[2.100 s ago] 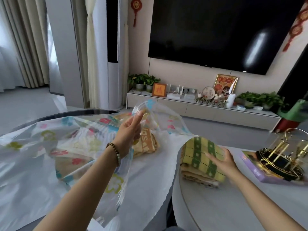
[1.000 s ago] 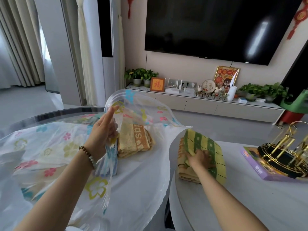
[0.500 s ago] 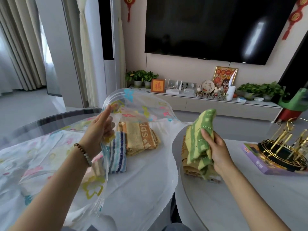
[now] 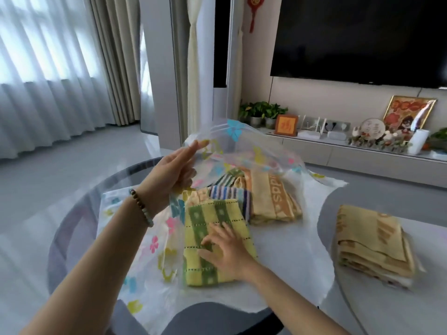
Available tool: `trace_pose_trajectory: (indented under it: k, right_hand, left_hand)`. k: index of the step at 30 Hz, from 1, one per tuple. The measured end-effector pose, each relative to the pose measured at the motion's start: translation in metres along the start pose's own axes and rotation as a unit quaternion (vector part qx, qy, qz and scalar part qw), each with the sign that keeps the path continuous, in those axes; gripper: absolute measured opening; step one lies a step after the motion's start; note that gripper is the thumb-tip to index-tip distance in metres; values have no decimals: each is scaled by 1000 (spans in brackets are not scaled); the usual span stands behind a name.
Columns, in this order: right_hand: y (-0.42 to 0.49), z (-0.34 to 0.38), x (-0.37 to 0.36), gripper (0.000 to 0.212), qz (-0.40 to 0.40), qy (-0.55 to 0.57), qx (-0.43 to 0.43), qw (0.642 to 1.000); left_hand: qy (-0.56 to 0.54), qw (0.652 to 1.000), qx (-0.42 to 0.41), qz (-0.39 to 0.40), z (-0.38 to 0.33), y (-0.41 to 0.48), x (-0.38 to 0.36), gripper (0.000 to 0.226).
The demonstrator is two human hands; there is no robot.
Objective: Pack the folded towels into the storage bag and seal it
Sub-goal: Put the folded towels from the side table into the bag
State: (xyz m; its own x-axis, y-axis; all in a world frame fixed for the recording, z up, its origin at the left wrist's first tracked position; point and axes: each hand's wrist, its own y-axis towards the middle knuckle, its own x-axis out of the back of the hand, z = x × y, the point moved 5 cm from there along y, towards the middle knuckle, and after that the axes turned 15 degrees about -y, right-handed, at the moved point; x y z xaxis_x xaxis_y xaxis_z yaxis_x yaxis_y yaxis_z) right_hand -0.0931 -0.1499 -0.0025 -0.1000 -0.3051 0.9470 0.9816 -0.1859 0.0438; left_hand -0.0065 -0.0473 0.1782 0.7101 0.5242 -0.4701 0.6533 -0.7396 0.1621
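From the head view, the left hand (image 4: 175, 174) pinches the top flap of the bag (image 4: 242, 151) and holds it up, so the mouth is open. The right hand (image 4: 226, 250) lies flat, fingers spread, on the green towel (image 4: 212, 218), which sits at the mouth. Its long side points to 12 o'clock, into the bag. More towels (image 4: 372, 245) wait at 3 o'clock on the tabletop (image 4: 377, 308), nearer the right hand.
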Motion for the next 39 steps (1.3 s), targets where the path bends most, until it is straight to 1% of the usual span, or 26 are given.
trace_pose_trajectory:
  k: [1,3,5,7,9,10,12,14,17,20,23,26,29,33,35,37,39]
  right_hand:
    - [1,-1,-7,50,6,-23,17,1000]
    - [0,-1,-17,58,-1,-77,81,994]
    - [-3,-1,-29,65,28,-157,152,975]
    - [2,-5,-43,65,63,-214,178,958]
    - [16,-13,-51,60,75,-221,160,959]
    - [24,-17,-53,58,76,-218,150,961]
    - [42,-23,-52,56,69,-215,141,964]
    - [59,-30,-50,58,63,-213,125,967]
    - [79,-35,-44,64,71,-208,91,971]
    - [84,-25,-40,74,81,-202,81,973]
    - [67,-16,-33,70,71,-157,94,981]
    - [33,-17,-7,61,27,-104,107,988]
    - [-12,-33,39,52,-55,-66,111,990]
    - [-76,-76,104,32,-144,32,49,988]
    - [-103,-101,135,18,-228,81,13,970]
    - [-126,-133,159,12,-313,115,-28,943]
    - [-142,-173,170,5,-367,148,-100,913]
  left_hand:
    - [-3,1000,1,7,-1,-2,2,32]
    - [-18,1000,9,15,1,-4,6,34]
    - [-33,999,17,16,4,-3,7,36]
    - [-44,999,28,14,11,-1,7,42]
    - [-58,998,38,16,17,0,5,48]
    - [-65,997,42,17,20,1,5,47]
    - [-71,996,52,18,24,0,4,38]
    - [-57,996,61,20,28,-2,2,29]
    - [-53,996,66,19,34,-4,-1,31]
    - [-71,995,66,-1,38,-3,4,34]
    - [-78,995,59,-26,43,1,8,34]
    - [-62,996,49,-34,51,6,0,28]
    - [-40,998,41,-35,60,10,-11,27]
    - [-53,997,42,-39,73,18,-21,26]
    - [-52,997,38,-49,78,22,-22,29]
    - [-50,996,34,-63,81,26,-20,37]
    - [-51,995,28,-77,83,30,-18,39]
